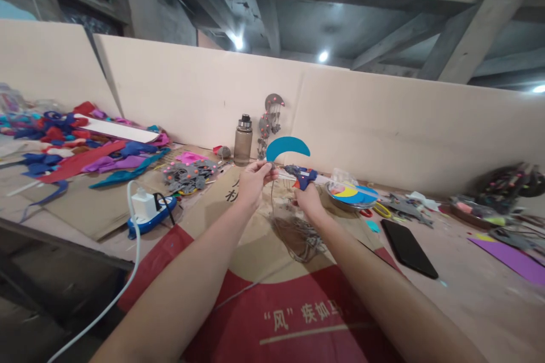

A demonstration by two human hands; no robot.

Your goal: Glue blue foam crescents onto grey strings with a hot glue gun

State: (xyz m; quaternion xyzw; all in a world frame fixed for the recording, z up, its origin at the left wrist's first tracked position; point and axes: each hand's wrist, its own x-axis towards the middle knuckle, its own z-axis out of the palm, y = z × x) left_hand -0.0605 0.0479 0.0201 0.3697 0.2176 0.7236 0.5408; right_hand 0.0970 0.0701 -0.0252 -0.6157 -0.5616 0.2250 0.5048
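My left hand (pixel 252 182) pinches the lower left end of a blue felt crescent (pixel 288 145) between thumb and fingers, holding it up above the work surface. Wrapped around the handle of a dark blue glue gun (pixel 305 177) with an orange trigger is my right hand (pixel 310 199). The gun's nozzle points left at my left fingertips, and I cannot tell whether it touches the felt. A clear glue stick (pixel 338 182) appears to stick out behind the gun. Tangled grey cords (pixel 309 238) lie on the printed cardboard (pixel 259 261) below my hands.
A bottle (pixel 243 142) stands at the back beside a grey moon-shaped hanging (pixel 272 116) on the board. Left are colourful felt scraps (pixel 106 159), pink-dotted grey pieces (pixel 187 177) and a power strip (pixel 151 218). Right are a bowl (pixel 340 203) of felt shapes, scissors (pixel 382 209) and a phone (pixel 409 248).
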